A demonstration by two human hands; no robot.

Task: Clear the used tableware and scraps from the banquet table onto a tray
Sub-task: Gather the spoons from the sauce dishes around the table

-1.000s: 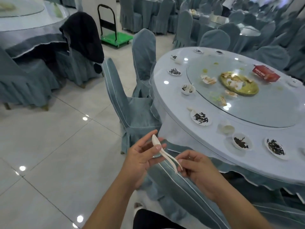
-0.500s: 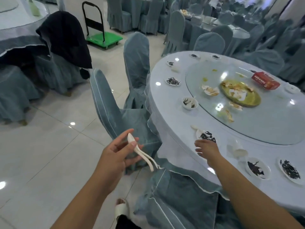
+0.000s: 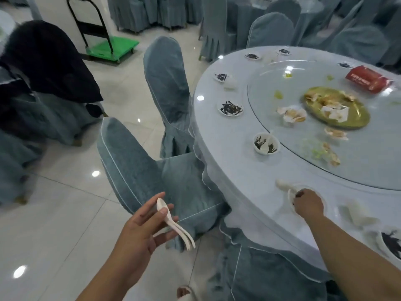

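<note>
The round bench [image 3: 249, 170] wore smooth pale-blue cloth under a glossy glass turntable [image 3: 368, 161]; the white spoons [image 3: 173, 227] looked like matt plastic, and the floor tiles [image 3: 54, 213] shone.

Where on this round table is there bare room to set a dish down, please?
Bare cloth lies between the small white bowl of dark scraps and the white spoon by the right hand. Scraps crowd the glass turntable around the gold plate.

The near chair [image 3: 130, 170] and far chair [image 3: 167, 88] crowd the banquet table [image 3: 234, 166] at its edge, barring a low reach. Bare rim lies open between the small bowl [image 3: 266, 146] and the plate [image 3: 290, 197] (mostly under the right hand [image 3: 308, 206]).
</note>
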